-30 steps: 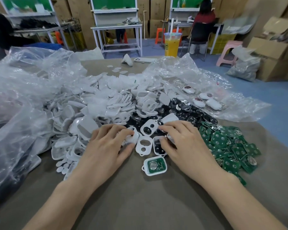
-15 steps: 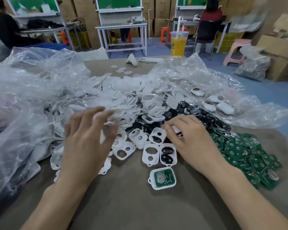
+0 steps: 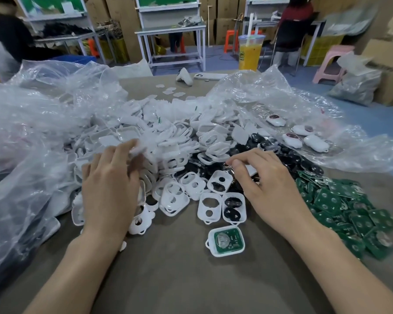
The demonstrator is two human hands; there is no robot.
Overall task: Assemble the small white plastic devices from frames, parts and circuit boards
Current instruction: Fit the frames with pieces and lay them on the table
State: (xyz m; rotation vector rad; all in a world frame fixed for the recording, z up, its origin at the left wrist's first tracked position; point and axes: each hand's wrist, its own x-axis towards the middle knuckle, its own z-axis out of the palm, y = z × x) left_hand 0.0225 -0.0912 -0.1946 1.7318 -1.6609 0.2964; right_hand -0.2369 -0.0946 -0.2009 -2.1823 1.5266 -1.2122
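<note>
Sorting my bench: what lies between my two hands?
Head view: loose white frames, one holding black parts, lie between the left hand and right hand.

A single wide-angle camera on the person's head looks forward and down toward 12 o'clock across the table (image 3: 191,279). It sits so near that the left hand (image 3: 109,189) and right hand (image 3: 270,189) fill the middle of the view. The forearms enter from 7 and 5 o'clock, and a distant workbench (image 3: 170,30) lies along the top edge at 12 o'clock.
</note>
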